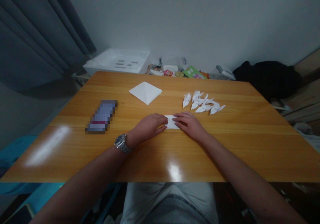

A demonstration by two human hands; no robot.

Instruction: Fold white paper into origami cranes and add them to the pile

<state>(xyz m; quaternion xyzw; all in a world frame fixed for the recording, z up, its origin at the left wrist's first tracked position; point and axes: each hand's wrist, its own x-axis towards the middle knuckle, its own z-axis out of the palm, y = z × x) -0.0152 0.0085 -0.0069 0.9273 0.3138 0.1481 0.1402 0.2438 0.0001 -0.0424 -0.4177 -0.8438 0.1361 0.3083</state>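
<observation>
A small white piece of folding paper [171, 122] lies on the wooden table in front of me. My left hand [151, 126] holds its left edge, thumb and fingers closed on it. At its right edge, the fingers of my right hand [189, 124] are closed on the paper too. Fingertips cover both ends, so only the middle of the paper shows. Beyond my right hand stand several folded white paper cranes [203, 103], grouped close together. Farther back on the left lies a stack or sheet of white paper [145, 92], diamond-shaped from here, with faint creases.
A pixelated phone-like device [102, 116] lies on the table [250, 144] to the left. Past the far edge are a white plastic tray [120, 59], a green booklet [194, 72] and assorted small items. Black cloth [268, 79] is heaped at the right, beside the wall.
</observation>
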